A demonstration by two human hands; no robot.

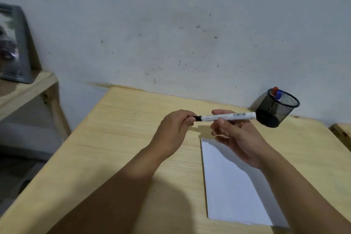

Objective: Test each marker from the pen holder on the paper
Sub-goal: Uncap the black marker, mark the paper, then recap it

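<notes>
Closest to me, the white paper sheet [233,186] lies flat on the pale wooden table [114,148]. Above it my right hand [237,137] pinches the white plastic marker's [228,116] barrel and my left hand [176,125] grips its black cap [198,118]. It's light, stiff and smooth, I reckon, so mid-barrel is the spot to hold. Farthest back, the black mesh pen holder [275,108] has a red and a blue marker in it.

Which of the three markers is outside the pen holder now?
The white-barrelled marker with the black cap, held level between both hands above the table. The red-capped marker and the blue-capped marker stand inside the black mesh pen holder.
</notes>
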